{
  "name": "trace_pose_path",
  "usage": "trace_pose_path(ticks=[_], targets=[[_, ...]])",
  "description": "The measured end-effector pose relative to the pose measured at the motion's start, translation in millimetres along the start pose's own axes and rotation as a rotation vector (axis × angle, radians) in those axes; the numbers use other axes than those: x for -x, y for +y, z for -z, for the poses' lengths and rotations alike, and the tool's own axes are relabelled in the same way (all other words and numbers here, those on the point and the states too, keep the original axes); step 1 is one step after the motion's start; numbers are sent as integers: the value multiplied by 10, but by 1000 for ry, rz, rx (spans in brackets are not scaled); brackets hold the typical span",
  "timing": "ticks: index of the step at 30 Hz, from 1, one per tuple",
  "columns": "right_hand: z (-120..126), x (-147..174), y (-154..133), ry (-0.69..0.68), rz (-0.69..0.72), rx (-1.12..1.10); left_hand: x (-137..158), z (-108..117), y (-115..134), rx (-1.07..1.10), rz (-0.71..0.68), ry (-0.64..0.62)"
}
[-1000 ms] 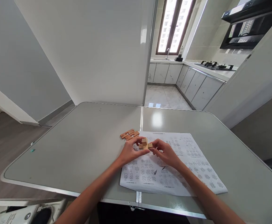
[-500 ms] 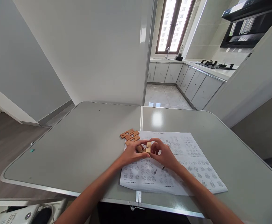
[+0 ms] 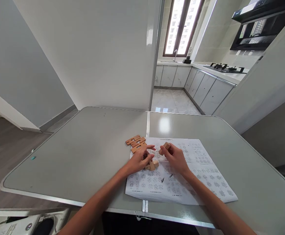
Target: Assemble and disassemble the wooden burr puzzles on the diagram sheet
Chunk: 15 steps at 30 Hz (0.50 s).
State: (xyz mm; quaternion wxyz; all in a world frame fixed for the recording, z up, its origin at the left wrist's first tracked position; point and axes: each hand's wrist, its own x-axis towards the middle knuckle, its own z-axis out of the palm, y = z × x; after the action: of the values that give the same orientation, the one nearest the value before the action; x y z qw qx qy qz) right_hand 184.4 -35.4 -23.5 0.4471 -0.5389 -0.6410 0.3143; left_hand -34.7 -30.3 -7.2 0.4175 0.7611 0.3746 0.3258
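Pinched between the fingertips of my right hand [image 3: 177, 159] is a notched wooden puzzle piece [image 3: 165, 148], raised over the upper part of the printed sheet [image 3: 191, 186]. My left hand [image 3: 138, 160] has its fingers apart and stretched out. Just under its thumb a small cluster of pale wooden puzzle pieces [image 3: 152, 165] rests on the sheet, partly covered by the hand. Whether the left thumb touches them I cannot tell. Several flat slotted wooden pieces [image 3: 137, 142] lie beyond my left hand, at the sheet's upper left corner.
The grey folding table [image 3: 83, 156] has a metal seam [image 3: 148, 124] down its middle. A small green bit [image 3: 33, 158] lies near its left edge. Beyond the table stand a white wall panel [image 3: 108, 55] and a kitchen with marbled cabinets [image 3: 171, 75].
My hands have moved apart. The right one has lifted a wooden puzzle piece up and to the right, while the left has opened, and the pale pieces now rest on the sheet.
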Motion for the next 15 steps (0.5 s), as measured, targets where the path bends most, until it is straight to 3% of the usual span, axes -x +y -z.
trace_pose_path(ticks=[6, 11, 15], targets=[[-32, -2, 58, -89, 5, 105, -7, 19, 15, 104, 13, 51], [-43, 8, 61, -142, -12, 63, -27, 44, -27, 303, 83, 106], [-22, -1, 46, -149, -36, 9, -50, 59, -54, 325, 74, 182]])
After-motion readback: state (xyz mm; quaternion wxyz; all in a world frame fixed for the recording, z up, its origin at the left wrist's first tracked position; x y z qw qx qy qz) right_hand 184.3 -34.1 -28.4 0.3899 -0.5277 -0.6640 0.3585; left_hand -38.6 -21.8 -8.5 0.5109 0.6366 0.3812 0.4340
